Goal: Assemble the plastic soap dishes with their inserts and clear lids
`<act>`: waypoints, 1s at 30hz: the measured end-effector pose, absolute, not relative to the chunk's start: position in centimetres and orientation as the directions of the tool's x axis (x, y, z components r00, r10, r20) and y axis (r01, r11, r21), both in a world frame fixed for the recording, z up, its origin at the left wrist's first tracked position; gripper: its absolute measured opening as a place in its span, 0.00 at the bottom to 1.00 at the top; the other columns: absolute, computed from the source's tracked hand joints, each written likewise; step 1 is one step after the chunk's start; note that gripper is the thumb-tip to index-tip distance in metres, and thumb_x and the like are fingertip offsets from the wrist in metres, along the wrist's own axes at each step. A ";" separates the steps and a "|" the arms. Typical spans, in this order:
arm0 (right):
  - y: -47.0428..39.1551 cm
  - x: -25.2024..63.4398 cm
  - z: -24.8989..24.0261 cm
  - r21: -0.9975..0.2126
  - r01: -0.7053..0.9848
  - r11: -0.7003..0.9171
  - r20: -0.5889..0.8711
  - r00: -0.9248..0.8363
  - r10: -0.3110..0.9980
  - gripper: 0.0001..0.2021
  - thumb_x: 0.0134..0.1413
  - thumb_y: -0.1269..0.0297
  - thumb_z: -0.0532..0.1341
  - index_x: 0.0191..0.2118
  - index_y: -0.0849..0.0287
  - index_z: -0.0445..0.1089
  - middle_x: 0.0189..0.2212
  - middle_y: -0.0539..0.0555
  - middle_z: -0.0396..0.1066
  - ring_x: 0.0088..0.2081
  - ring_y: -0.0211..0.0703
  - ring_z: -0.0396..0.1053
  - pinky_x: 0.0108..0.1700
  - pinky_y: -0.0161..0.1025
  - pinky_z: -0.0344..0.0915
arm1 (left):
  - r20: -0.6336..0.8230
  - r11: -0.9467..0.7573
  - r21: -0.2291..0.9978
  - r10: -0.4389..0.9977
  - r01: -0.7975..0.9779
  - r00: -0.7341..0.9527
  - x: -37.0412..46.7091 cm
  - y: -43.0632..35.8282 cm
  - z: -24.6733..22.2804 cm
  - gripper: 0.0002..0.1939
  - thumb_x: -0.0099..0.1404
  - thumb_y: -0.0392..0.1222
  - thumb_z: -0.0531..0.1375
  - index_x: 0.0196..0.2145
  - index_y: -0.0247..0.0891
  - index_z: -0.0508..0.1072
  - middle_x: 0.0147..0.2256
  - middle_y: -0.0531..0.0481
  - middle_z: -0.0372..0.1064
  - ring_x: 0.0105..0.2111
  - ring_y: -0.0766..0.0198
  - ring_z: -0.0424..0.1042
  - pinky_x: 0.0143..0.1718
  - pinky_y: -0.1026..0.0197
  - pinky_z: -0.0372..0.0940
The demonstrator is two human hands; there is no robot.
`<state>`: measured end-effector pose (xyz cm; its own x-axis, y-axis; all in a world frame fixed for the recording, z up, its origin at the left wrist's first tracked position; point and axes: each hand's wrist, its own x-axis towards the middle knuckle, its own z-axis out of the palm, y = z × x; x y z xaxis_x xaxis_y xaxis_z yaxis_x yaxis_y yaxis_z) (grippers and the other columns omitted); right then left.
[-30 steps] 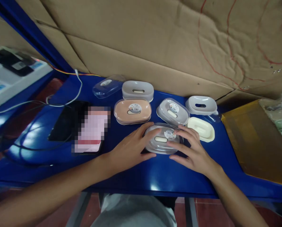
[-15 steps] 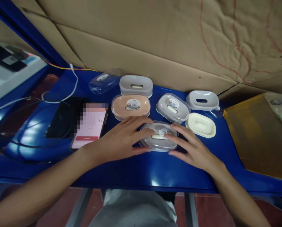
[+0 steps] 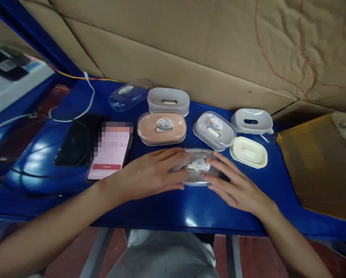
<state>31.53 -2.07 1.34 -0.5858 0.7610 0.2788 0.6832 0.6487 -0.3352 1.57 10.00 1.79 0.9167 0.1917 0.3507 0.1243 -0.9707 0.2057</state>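
Note:
On the blue table, a grey soap box with a clear lid and a round label point(image 3: 200, 175) lies between my hands. My left hand point(image 3: 158, 172) rests on its left end, fingers curved over the lid. From the right, my right hand point(image 3: 233, 185) grips the other end, its fingertips on the lid beside the label. Just behind are a peach box with a clear lid point(image 3: 161, 128) and another lidded grey box point(image 3: 215, 130). A cream tray point(image 3: 249, 151) sits to their right.
Behind stand a clear lid point(image 3: 129, 94) and two open grey boxes point(image 3: 168, 100), point(image 3: 252, 121). A phone point(image 3: 110, 150), a black object and cables lie left. A taped carton point(image 3: 320, 166) is at right, a cardboard wall point(image 3: 175, 50) behind.
My left fingers have drawn closer together over the grey box. My right fingers have shifted slightly on the lid. The phone's number went from 31 to 32, and the view has moved slightly.

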 end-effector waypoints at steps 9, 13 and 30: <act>-1.7 31.8 0.8 -0.390 0.704 0.593 0.256 -0.536 0.804 0.25 0.71 0.68 0.64 0.70 0.51 0.66 0.69 0.62 0.64 0.77 0.62 0.53 0.73 0.64 0.65 | 0.373 -0.973 0.151 0.217 0.172 0.902 2.2 9.9 1.1 0.12 0.75 0.43 0.66 0.52 0.36 0.72 0.58 0.36 0.72 0.61 0.43 0.74 0.61 0.42 0.76; -1.4 32.5 0.5 -0.407 0.702 0.585 0.305 -0.499 0.811 0.27 0.69 0.64 0.68 0.70 0.52 0.65 0.66 0.62 0.67 0.74 0.61 0.59 0.73 0.63 0.66 | 0.403 -0.971 0.162 0.227 0.175 0.887 2.5 10.0 0.3 0.16 0.77 0.46 0.63 0.57 0.35 0.70 0.60 0.33 0.71 0.60 0.42 0.75 0.59 0.41 0.77; -0.7 33.0 -0.5 -0.149 0.751 0.643 0.442 -0.531 0.723 0.28 0.68 0.58 0.69 0.69 0.52 0.66 0.57 0.63 0.69 0.67 0.62 0.68 0.65 0.60 0.74 | 0.460 -0.959 0.236 0.250 0.155 0.852 3.4 10.1 -1.3 0.17 0.77 0.42 0.63 0.60 0.36 0.71 0.63 0.31 0.68 0.66 0.39 0.69 0.63 0.37 0.73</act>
